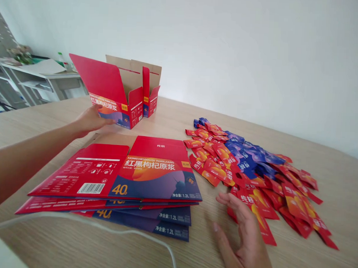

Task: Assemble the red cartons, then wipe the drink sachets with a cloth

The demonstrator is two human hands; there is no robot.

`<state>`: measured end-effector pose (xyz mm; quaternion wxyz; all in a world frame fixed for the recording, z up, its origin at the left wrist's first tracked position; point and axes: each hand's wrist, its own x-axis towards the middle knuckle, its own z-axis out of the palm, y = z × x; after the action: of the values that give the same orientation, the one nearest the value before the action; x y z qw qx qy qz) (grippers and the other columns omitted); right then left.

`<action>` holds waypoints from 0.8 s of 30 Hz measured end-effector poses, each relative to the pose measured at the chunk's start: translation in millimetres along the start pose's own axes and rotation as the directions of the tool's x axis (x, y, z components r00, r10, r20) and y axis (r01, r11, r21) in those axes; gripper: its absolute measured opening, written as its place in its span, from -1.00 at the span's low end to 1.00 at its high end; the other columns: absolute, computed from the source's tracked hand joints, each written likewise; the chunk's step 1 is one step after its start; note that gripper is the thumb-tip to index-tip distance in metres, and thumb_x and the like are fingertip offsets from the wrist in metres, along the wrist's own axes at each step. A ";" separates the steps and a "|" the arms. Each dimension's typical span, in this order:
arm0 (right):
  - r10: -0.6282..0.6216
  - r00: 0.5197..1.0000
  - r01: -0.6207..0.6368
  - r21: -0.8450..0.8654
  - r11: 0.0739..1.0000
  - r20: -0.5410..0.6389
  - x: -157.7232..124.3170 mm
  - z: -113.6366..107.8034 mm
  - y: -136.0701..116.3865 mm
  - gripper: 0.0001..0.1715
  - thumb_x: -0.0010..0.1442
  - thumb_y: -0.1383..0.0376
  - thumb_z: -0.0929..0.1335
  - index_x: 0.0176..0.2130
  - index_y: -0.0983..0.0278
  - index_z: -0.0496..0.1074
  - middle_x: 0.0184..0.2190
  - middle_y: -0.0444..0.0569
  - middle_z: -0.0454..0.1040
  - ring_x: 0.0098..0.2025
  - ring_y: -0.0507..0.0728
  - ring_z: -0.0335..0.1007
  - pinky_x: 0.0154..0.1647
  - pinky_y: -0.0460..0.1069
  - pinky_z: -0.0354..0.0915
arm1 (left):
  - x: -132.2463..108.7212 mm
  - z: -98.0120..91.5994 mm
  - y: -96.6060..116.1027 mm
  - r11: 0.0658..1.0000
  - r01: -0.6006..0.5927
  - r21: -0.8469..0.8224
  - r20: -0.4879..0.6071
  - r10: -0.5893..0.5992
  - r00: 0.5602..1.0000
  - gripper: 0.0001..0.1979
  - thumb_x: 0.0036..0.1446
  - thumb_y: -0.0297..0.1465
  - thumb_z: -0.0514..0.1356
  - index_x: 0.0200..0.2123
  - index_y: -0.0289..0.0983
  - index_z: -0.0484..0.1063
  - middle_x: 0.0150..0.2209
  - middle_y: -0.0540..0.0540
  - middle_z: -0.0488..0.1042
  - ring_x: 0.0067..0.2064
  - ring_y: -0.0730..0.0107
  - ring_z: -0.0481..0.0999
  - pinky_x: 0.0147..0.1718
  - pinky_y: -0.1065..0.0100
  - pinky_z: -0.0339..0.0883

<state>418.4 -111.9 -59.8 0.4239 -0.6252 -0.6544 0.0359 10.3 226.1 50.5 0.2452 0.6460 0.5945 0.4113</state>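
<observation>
My left hand (93, 120) reaches to the front of an opened-up red and blue carton (110, 83) whose top flaps stand up; its fingers lie against the printed face. I cannot tell whether they grip it. Behind that carton stands a second opened carton (151, 91). Flat folded cartons (153, 176) lie stacked nearer me, below my left hand. My right hand (245, 235) is open, thumb and fingers apart, holding nothing. It hovers by the near edge of a heap of red sachets (219, 171), with blue sachets (246, 154) among them.
A white cable (104, 222) curves across the table in front of the stacked cartons. The wooden table (180, 114) runs back to a white wall (230, 53). At the far left is a shelf unit (35, 82) with flowers (20, 54) on top.
</observation>
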 end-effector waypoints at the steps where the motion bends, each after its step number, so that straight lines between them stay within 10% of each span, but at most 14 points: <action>1: 0.007 1.000 -0.007 0.005 1.000 -0.010 0.1 -1.6 -2.9 -0.26 0.44 0.18 0.39 0.47 0.10 0.12 0.32 0.19 0.46 0.35 0.38 0.44 0.25 0.34 0.50 | -16.3 -8.8 5.0 0.990 0.059 0.125 0.035 -0.064 0.997 0.06 0.02 -0.05 0.51 0.40 -0.52 0.21 0.40 -0.55 0.30 0.40 -0.36 0.29 0.35 -0.23 0.21; 8: 0.101 0.986 -0.125 0.182 0.975 0.135 42.5 -1.6 -32.1 -0.35 0.37 0.04 0.41 0.32 0.16 0.25 0.24 0.21 0.51 0.18 0.32 0.57 0.13 0.26 0.54 | -134.9 -52.7 30.0 0.936 0.308 0.172 0.279 -0.346 0.896 0.00 0.03 0.02 0.46 0.43 -0.24 0.22 0.38 -0.39 0.42 0.10 -0.15 0.64 -0.11 0.13 0.56; 15: 0.409 0.862 -0.476 0.201 0.856 0.299 130.3 34.9 -54.5 -0.48 0.20 0.25 0.51 0.12 0.26 0.43 -0.06 0.12 0.66 0.04 0.33 0.64 0.14 0.21 0.48 | -172.4 -54.0 55.5 0.903 0.419 -0.093 0.244 -0.387 0.889 -0.12 -0.14 -0.18 0.60 0.21 -0.29 0.36 -0.17 -0.18 0.71 -0.28 0.11 0.71 -0.41 0.34 0.50; 20: 0.360 0.858 -0.485 0.347 0.803 0.366 125.2 29.1 -73.3 -0.63 0.15 0.27 0.55 -0.05 0.26 0.51 -0.15 0.07 0.71 -0.13 0.28 0.70 -0.07 0.15 0.58 | -183.5 -54.4 67.3 0.808 0.475 -0.348 0.107 -0.469 0.877 -0.27 -0.16 -0.40 0.60 0.01 -0.24 0.29 -0.50 0.06 0.56 -0.49 0.19 0.61 -0.47 0.26 0.54; 24: 0.223 0.860 -0.490 0.622 0.610 0.459 93.4 -5.3 -79.5 -0.32 -0.03 0.23 0.66 0.04 0.21 0.46 0.02 0.07 0.70 -0.04 0.29 0.70 0.04 0.19 0.59 | -210.0 -58.0 96.1 0.765 0.384 -0.516 0.033 -0.431 0.902 -0.42 -0.16 -0.52 0.55 -0.09 -0.25 0.38 -0.48 0.03 0.58 -0.49 0.25 0.59 -0.49 0.27 0.55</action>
<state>372.1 -52.3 37.1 0.4998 -0.5109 -0.5081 0.4806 26.5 -4.2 109.0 0.4645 0.3943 0.5999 0.5186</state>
